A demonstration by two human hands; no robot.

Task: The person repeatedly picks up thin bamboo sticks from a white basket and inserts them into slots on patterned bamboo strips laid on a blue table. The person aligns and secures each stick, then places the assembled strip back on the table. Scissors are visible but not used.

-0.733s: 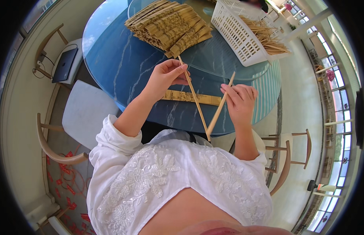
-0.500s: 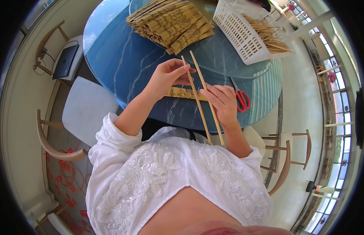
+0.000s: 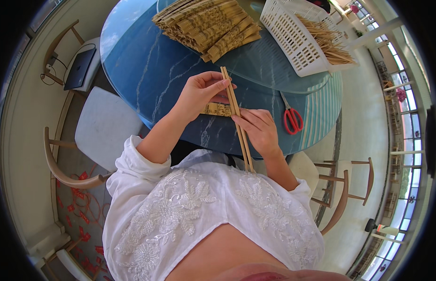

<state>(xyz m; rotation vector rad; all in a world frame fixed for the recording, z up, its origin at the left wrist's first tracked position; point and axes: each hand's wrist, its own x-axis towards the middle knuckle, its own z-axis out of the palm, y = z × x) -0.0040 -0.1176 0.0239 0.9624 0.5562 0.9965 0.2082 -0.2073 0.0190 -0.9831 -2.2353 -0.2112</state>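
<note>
A pair of wooden chopsticks (image 3: 237, 125) lies side by side between my hands, the lower ends reaching my blouse. My left hand (image 3: 206, 91) pinches the pair near its upper end. Lower down, my right hand (image 3: 258, 127) grips the same chopsticks from the right, fingers closed. Beneath the hands, a flat tan printed paper sleeve (image 3: 217, 109) lies on the table, partly covered by the hands and sticks. Red-handled scissors (image 3: 292, 119) rest just right of my right hand.
A large pile of tan printed sleeves (image 3: 208, 28) sits at the far side of the blue marbled table (image 3: 166, 100). Right of it, a white perforated basket (image 3: 293, 44) holds many loose chopsticks (image 3: 328, 42). Chairs stand left and right; a laptop (image 3: 79, 69) rests on one.
The two chopsticks, apart at an angle before, are now together side by side. My right hand has moved slightly left, bringing its stick against the other.
</note>
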